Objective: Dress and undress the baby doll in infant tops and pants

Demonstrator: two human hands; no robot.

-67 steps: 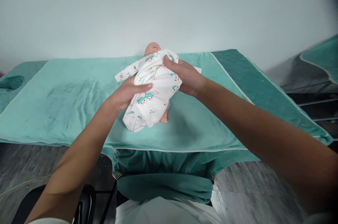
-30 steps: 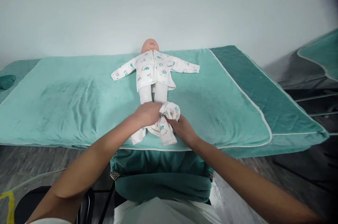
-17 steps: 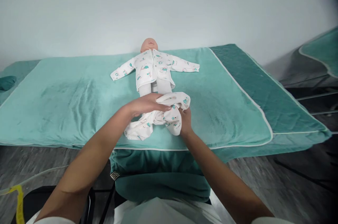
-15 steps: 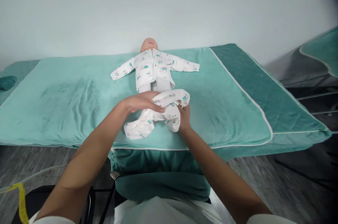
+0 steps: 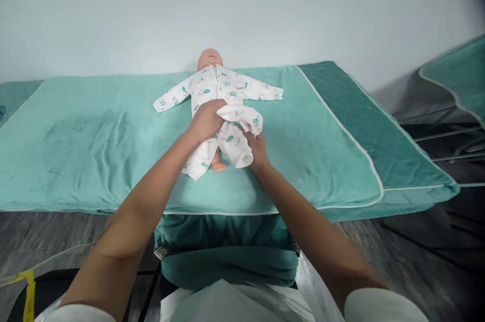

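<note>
A baby doll (image 5: 209,58) lies on its back on the green bed cover, arms spread. It wears a white jacket (image 5: 202,87) with a green and pink print. Matching baby pants (image 5: 232,146) are bunched over its lower body, one leg toward the near left, the other toward me. A bare doll foot (image 5: 219,164) shows between the pant legs. My left hand (image 5: 206,119) is closed on the upper edge of the pants, near the jacket's hem. My right hand (image 5: 257,149) is closed on their right side, its fingertips partly hidden by cloth.
The light green cover (image 5: 87,135) spreads over the bed, with a darker green section (image 5: 379,125) at right. A white wall (image 5: 242,8) stands behind. A folded green cloth (image 5: 227,266) hangs at the near edge. A yellow strip (image 5: 29,294) is at lower left.
Both hands have moved up toward the jacket with the pants. The pants now lie over the doll's legs, and a bare foot has come into view below them.
</note>
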